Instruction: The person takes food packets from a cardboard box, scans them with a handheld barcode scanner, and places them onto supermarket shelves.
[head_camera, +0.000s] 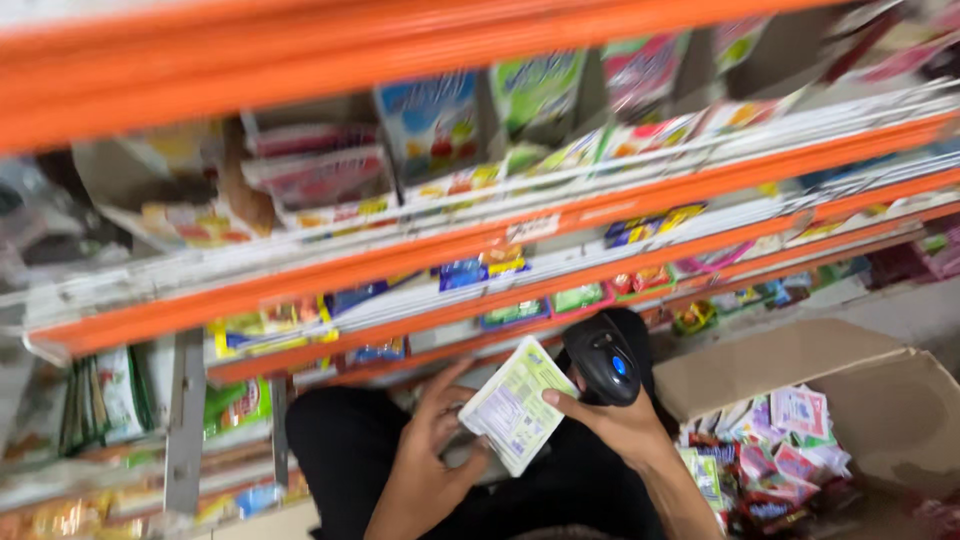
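A: The person's left hand (432, 440) is closed on the lower edge of a pale green packet (518, 403), fingers curled around it. The packet is between both hands, above the dark lap, in front of the orange shelves (480, 245).

B: And the right hand (618, 420)?

A: It is wrapped around a black handheld scanner (603, 358); the thumb touches the packet's right edge. The scanner's head is just beside the packet's upper corner.

B: How should the person do this well?

A: Probably the packet should be kept flat and still, printed side toward the scanner, fingers away from the code. The cardboard box (850, 400) with more packets is near, at the right.
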